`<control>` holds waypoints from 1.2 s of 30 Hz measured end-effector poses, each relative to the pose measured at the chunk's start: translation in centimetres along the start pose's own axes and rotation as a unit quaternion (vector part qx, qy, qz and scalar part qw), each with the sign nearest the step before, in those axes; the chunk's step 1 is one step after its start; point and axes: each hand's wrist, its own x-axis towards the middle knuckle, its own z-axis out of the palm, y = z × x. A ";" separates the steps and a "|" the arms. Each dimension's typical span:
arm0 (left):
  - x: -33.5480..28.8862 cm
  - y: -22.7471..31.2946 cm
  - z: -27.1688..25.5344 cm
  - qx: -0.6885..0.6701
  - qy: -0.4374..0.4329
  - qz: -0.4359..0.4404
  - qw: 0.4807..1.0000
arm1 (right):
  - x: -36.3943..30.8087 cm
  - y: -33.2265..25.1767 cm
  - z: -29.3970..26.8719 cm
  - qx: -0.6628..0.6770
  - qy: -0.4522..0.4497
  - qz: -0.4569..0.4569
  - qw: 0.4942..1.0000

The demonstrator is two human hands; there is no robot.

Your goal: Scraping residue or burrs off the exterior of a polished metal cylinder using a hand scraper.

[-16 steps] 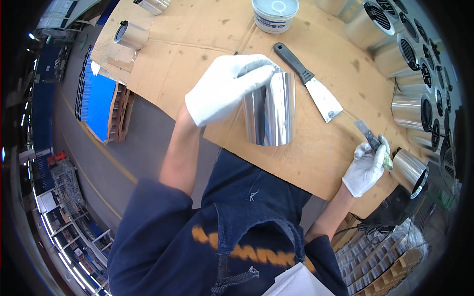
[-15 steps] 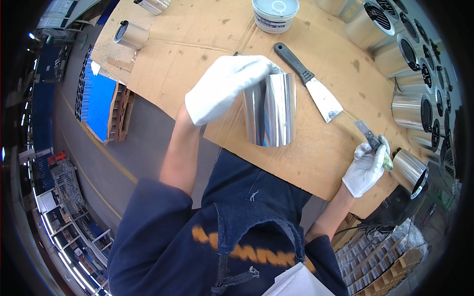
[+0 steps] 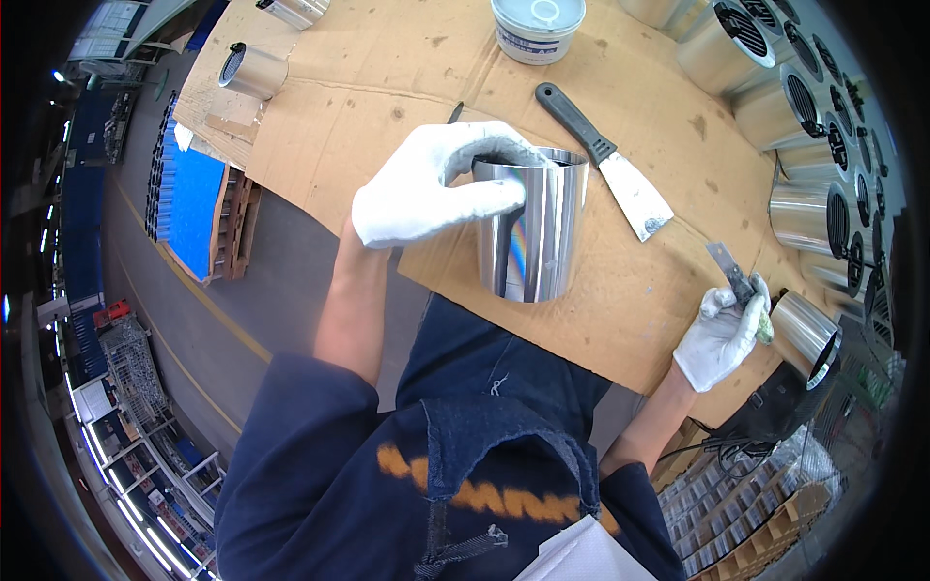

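We see the worktop [image 3: 387, 107] covered in brown cardboard, its far edge cut off at the top of the view and its right side crowded by a row of metal ducts [image 3: 804, 208] whose outer ends bend away into the dark rim. In front of us, above the worktop's near edge, sits the shiny tube [image 3: 535, 228], upright with its open mouth up; we cannot tell whether its lower rim rests on the cardboard or is lifted just clear. Our left hand [image 3: 436, 189], gloved in white, comes in from the left with the forearm bare, and wraps the tube's upper left rim: the thumb lies along the outer wall, the other fingers curl over the rim into the mouth, where their tips are hidden. Our right hand [image 3: 722, 334], also gloved, hangs well apart at the worktop's right edge, its fingers closed around a small scraper [image 3: 731, 276] whose grey blade points up and left; the handle is buried in the glove. Between the two hands lies a putty knife [image 3: 605, 160] with a black handle, flat on the cardboard just beside the tube. Farther off stand a white tub [image 3: 538, 24], cut by the top edge, and a small can [image 3: 252, 70] at left.
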 end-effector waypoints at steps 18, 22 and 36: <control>1.6 3.0 2.0 0.173 0.053 0.003 0.983 | 0.4 0.4 -1.3 0.021 -0.032 0.002 0.999; 1.7 2.7 2.3 0.191 0.045 0.023 0.980 | 0.3 0.1 -0.5 0.018 -0.008 -0.002 1.000; 1.2 1.4 1.0 0.084 0.035 0.001 0.996 | 0.4 0.2 -0.7 0.031 -0.009 0.000 0.999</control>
